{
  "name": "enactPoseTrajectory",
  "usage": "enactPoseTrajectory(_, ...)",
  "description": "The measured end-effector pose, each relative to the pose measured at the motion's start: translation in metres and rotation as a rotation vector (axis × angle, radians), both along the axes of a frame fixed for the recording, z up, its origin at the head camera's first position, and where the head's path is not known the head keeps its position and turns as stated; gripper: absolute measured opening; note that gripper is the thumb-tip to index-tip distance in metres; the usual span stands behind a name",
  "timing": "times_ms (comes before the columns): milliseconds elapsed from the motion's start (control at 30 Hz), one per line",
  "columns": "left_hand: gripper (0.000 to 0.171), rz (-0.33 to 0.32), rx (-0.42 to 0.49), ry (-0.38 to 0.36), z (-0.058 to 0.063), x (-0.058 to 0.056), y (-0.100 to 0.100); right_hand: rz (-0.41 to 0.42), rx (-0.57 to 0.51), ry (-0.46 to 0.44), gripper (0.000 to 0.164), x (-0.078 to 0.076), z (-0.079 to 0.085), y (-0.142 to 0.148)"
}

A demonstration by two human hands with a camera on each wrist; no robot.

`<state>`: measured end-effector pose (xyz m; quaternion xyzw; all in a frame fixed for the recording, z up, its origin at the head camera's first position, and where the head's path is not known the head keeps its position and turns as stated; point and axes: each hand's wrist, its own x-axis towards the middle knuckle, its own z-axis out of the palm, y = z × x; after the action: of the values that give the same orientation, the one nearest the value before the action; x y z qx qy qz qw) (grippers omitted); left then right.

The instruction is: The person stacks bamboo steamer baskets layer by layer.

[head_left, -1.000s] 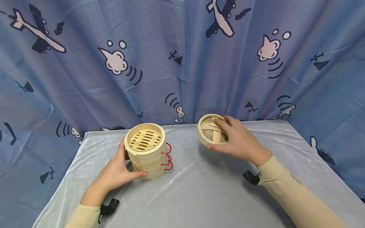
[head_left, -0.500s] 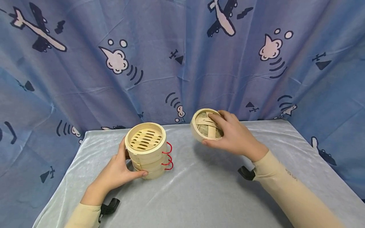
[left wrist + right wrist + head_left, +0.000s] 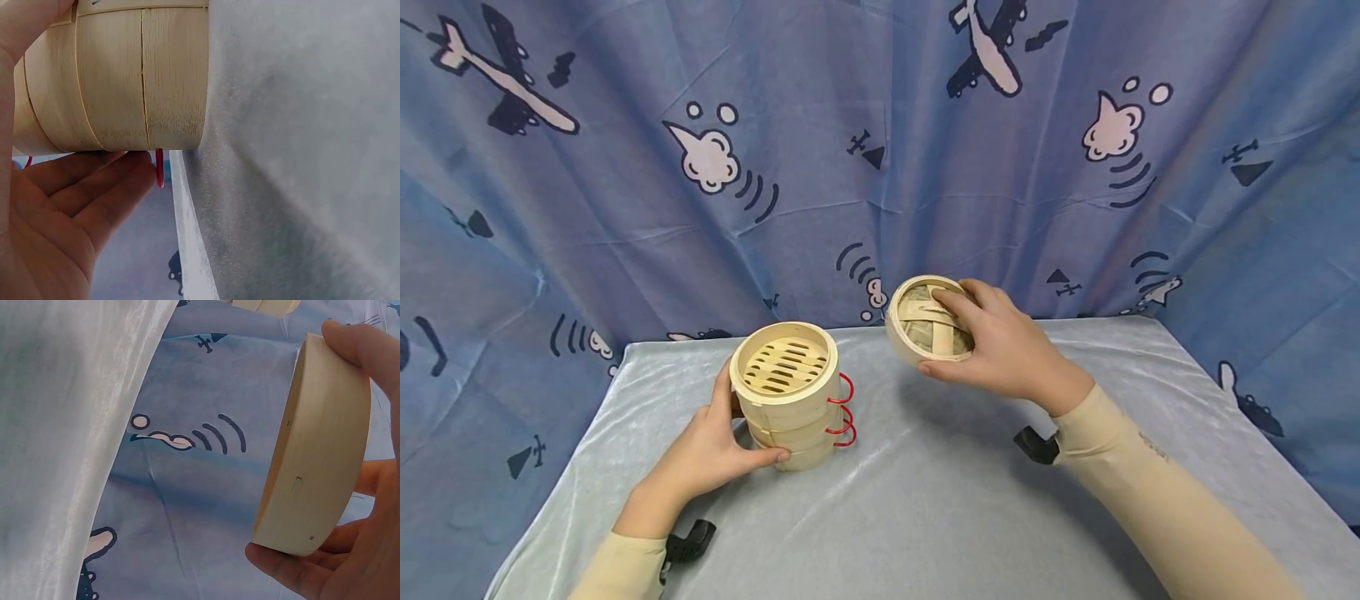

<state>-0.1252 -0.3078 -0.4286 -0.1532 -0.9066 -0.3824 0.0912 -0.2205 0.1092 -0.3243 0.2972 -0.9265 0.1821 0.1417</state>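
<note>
A stack of round bamboo steamer baskets (image 3: 793, 417) stands on the table at left of centre, its slatted top tier uncovered. Red loops (image 3: 846, 417) stick out from its right side. My left hand (image 3: 696, 454) grips the stack, thumb across the near side and fingers round the far left. In the left wrist view, those fingers (image 3: 106, 187) lie against the bamboo wall. My right hand (image 3: 1007, 346) holds the steamer lid (image 3: 917, 321) up in the air, right of the stack, tilted with its woven top showing. The right wrist view has thumb and fingers at opposite edges of the lid's rim (image 3: 319, 450).
A pale grey velvety cloth covers the table (image 3: 880, 517). Just behind its back edge hangs a blue curtain (image 3: 805, 167) printed with airplanes and clouds. A black wrist device (image 3: 1037, 446) sits at the right sleeve, and another black device (image 3: 691, 542) at the left one.
My right hand has carried the lid to the left and a little upward, nearer the stack. My left hand has kept its hold, and the stack stays where it was.
</note>
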Motion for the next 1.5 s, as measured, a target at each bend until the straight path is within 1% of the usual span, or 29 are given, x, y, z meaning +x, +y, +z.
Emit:
enactPoseTrajectory(233,0.149,0.003,-0.017,0.012,0.000,-0.001,-0.001,0.034,0.020,-0.006,0.105,-0.001,0.004,-0.011)
enactPoseTrajectory(533,0.149,0.003,-0.009,0.007,-0.002,-0.001,-0.002,0.084,0.023,-0.005,0.104,0.001,0.006,-0.030)
enactPoseTrajectory(833,0.149,0.008,-0.006,0.004,-0.003,0.000,-0.001,0.117,0.036,0.021,0.101,0.004,0.009,-0.044)
enactPoseTrajectory(1067,0.149,0.009,-0.002,0.010,-0.003,0.000,-0.002,0.179,0.028,0.033,0.099,0.005,0.016,-0.057)
enactPoseTrajectory(1233,0.148,0.007,0.005,0.004,-0.002,-0.001,-0.002,0.220,0.034,0.010,0.101,0.004,0.018,-0.069)
enactPoseTrajectory(1367,0.148,0.007,-0.002,0.002,-0.002,-0.001,-0.002,0.228,0.055,-0.012,0.102,0.005,0.018,-0.077)
enactPoseTrajectory(1500,0.148,0.007,0.000,-0.004,-0.002,-0.002,-0.002,0.216,0.084,-0.013,0.100,0.005,0.018,-0.083)
